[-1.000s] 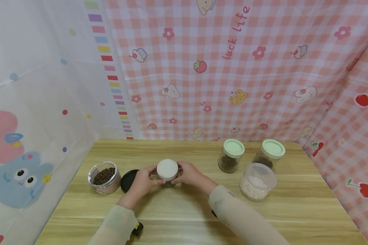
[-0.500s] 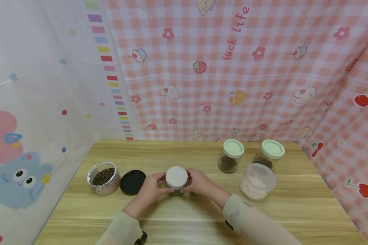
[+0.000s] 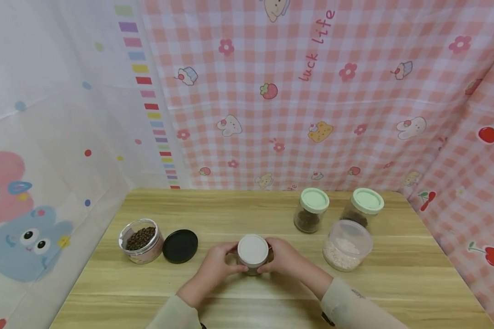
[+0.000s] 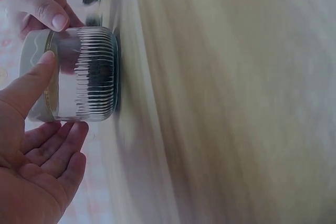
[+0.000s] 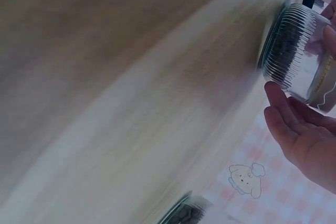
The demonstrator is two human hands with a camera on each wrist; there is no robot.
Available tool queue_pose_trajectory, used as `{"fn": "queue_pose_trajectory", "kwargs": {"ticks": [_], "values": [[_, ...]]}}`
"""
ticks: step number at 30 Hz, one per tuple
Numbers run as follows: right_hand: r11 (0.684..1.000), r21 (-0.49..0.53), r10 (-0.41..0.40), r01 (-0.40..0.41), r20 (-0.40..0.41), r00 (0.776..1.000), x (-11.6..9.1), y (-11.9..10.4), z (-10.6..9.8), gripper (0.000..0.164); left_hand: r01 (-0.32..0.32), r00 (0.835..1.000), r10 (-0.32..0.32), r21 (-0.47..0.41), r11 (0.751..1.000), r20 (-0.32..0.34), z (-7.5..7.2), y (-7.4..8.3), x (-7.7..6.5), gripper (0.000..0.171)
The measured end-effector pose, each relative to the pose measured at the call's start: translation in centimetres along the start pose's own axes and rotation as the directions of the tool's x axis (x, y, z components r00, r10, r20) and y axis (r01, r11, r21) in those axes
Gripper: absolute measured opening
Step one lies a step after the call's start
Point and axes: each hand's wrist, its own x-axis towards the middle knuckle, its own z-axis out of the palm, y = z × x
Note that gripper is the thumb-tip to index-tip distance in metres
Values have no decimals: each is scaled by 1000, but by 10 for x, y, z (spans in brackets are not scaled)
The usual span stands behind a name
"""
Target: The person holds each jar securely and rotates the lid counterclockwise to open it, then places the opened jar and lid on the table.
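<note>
While the jar is pointing upright between them, left hand and right hand are grasping its opposite sides, neither lying nearer.

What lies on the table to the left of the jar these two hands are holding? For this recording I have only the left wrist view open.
Observer: A black lid, lying flat beyond the left hand and apart from it, as the head view shows.
Operator: And past that lid, further left?
Observer: An open tub with small brown pieces in it.
Operator: Over on the right, which container stands closest to the person?
Observer: A clear tub, with pale flakes in its lower part.
</note>
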Motion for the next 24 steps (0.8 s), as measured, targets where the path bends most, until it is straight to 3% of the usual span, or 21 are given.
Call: {"fn": "queue_pose_trajectory", "kwargs": {"ticks": [7, 14, 24], "values": [[1000, -18, 2, -2, -11, 1000, -19, 3, -3, 62, -34, 999, 33, 39, 999, 13, 11, 5, -4, 65], [999, -34, -3, 2, -39, 999, -35, 4, -3, 62, -69, 997, 69, 10, 998, 29, 18, 10, -7, 63], [999, -46, 8, -12, -67, 998, -45, 0, -5, 65, -88, 996, 88, 7, 996, 22, 24, 11, -9, 62]]}}
